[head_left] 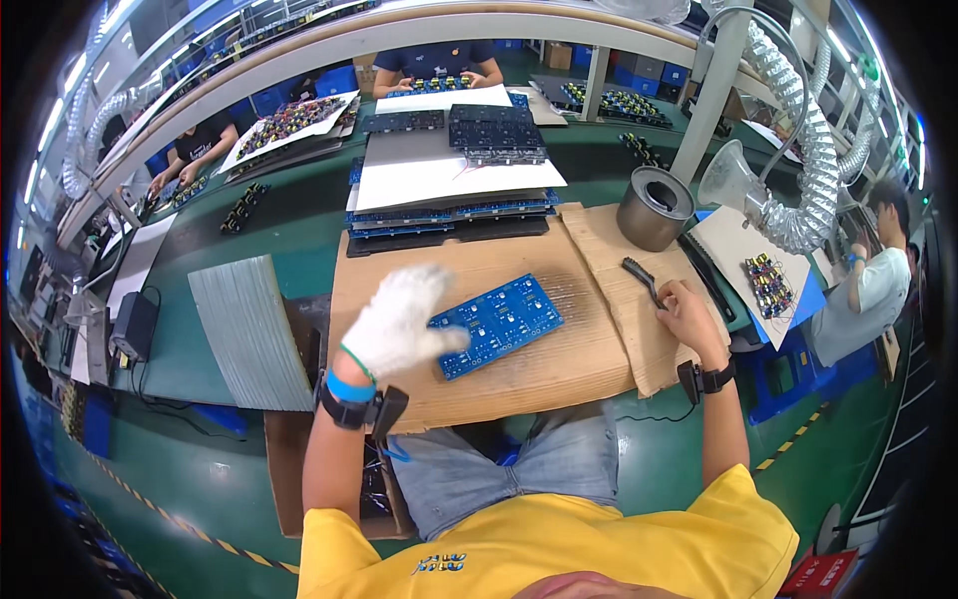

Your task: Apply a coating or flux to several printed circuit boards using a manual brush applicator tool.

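Observation:
A blue circuit board (502, 324) lies flat and slightly turned on the cardboard sheet (519, 394) in front of me. My left hand (402, 317), in a white knitted glove and somewhat blurred, hovers at the board's left end. Its thumb stands apart from the fingers and overlaps the board's edge; nothing shows in its grasp. To the right of the board, my bare right hand (687, 317) pinches the handle of a small black brush (642, 279) over the cardboard. The brush's head points away from me, to the left.
Behind the board rises a stack of blue boards and white sheets (449, 185). A grey metal pot (656, 209) stands at the far right, beside a clear funnel on a ducted hose (733, 180). A grey-white foam block (249, 329) is at left. Co-workers sit across and to the right.

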`<act>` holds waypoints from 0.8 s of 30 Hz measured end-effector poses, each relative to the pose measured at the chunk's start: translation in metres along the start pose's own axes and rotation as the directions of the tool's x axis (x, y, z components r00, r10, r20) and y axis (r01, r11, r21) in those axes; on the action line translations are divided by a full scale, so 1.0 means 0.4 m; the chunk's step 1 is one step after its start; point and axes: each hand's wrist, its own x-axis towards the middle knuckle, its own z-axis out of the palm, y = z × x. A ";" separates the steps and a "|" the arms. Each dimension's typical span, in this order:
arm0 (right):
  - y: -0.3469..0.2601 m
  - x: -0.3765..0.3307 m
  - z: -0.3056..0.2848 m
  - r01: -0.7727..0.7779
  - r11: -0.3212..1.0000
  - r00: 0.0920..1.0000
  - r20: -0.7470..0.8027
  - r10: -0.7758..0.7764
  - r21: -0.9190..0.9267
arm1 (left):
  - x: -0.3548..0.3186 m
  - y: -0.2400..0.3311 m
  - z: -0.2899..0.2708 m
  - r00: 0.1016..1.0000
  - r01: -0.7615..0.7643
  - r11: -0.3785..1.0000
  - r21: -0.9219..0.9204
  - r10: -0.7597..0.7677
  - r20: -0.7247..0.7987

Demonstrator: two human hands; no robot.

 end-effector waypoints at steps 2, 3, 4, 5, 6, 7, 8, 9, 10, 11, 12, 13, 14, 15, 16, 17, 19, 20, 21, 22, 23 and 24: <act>-0.045 0.019 -0.026 0.159 0.987 0.984 -0.081 -0.161 -0.025 | 0.072 -0.035 -0.029 0.997 -0.034 0.999 0.016 0.035 -0.069; -0.077 0.038 -0.039 0.278 0.957 0.947 -0.143 -0.287 -0.077 | 0.120 -0.060 -0.035 0.986 0.021 1.000 0.007 -0.020 -0.169; -0.112 0.058 -0.052 0.348 0.927 0.911 -0.185 -0.370 -0.139 | 0.165 -0.087 -0.033 0.947 0.009 1.000 0.004 -0.007 -0.320; -0.150 0.091 -0.064 0.432 0.896 0.880 -0.169 -0.444 -0.104 | 0.211 -0.115 -0.025 0.962 0.069 0.998 -0.005 -0.067 -0.265; -0.195 0.139 -0.068 0.511 0.856 0.842 -0.159 -0.516 -0.073 | 0.257 -0.142 -0.010 0.906 0.059 0.989 0.135 0.004 -0.424; -0.242 0.193 -0.060 0.533 0.845 0.834 -0.137 -0.534 -0.053 | 0.291 -0.166 0.014 0.852 0.118 0.958 0.260 0.036 -0.522; -0.287 0.250 -0.050 0.640 0.768 0.755 -0.160 -0.636 -0.032 | 0.310 -0.187 0.046 0.819 0.068 0.959 0.274 0.103 -0.565; -0.329 0.309 -0.036 0.637 0.769 0.759 -0.130 -0.638 -0.052 | 0.320 -0.206 0.078 0.803 0.062 0.961 0.268 0.111 -0.585; -0.366 0.370 -0.021 0.720 0.690 0.677 -0.149 -0.721 -0.071 | 0.328 -0.223 0.105 0.787 0.056 0.963 0.263 0.120 -0.605; -0.400 0.433 -0.006 0.640 0.762 0.761 -0.055 -0.647 -0.103 | 0.334 -0.240 0.123 0.805 0.092 0.965 0.244 0.072 -0.589; -0.427 0.490 0.012 0.597 0.791 0.799 0.013 -0.601 -0.134 | 0.335 -0.256 0.137 0.770 0.050 0.965 0.259 0.128 -0.625; -0.449 0.541 0.033 0.591 0.796 0.804 0.017 -0.595 -0.130 | 0.333 -0.268 0.148 0.756 0.054 0.959 0.277 0.142 -0.639; -0.469 0.590 0.055 0.526 0.817 0.849 0.093 -0.519 -0.238 | 0.329 -0.280 0.154 0.743 0.059 0.953 0.296 0.156 -0.651; -0.478 0.628 0.074 0.434 0.824 0.901 0.170 -0.399 -0.365 | 0.324 -0.289 0.158 0.717 0.060 0.947 0.316 0.179 -0.673; -0.476 0.659 0.090 0.464 0.817 0.886 0.164 -0.434 -0.342 | 0.319 -0.296 0.159 0.732 0.071 0.946 0.315 0.165 -0.661; -0.473 0.689 0.103 0.442 0.815 0.897 0.209 -0.390 -0.375 | 0.313 -0.303 0.160 0.718 0.070 0.950 0.306 0.165 -0.677; -0.465 0.759 0.117 0.419 0.795 0.904 0.285 -0.319 -0.440 | 0.315 -0.313 0.154 0.679 0.064 0.955 0.288 0.170 -0.714; -0.457 0.790 0.123 0.405 0.798 0.909 0.289 -0.299 -0.447 | 0.319 -0.316 0.152 0.680 0.069 0.956 0.286 0.165 -0.714; -0.443 0.816 0.127 0.486 0.802 0.861 0.351 -0.369 -0.348 | 0.319 -0.317 0.153 0.686 0.079 0.956 0.282 0.153 -0.712; -0.431 0.842 0.130 0.556 0.796 0.802 0.405 -0.438 -0.241 | 0.320 -0.316 0.153 0.692 0.090 0.957 0.277 0.140 -0.708; -0.420 0.862 0.140 0.586 0.794 0.763 0.442 -0.472 -0.163 | 0.321 -0.315 0.153 0.695 0.098 0.957 0.272 0.130 -0.707; -0.410 0.881 0.149 0.613 0.781 0.734 0.454 -0.505 -0.122 | 0.321 -0.313 0.153 0.703 0.104 0.957 0.269 0.121 -0.701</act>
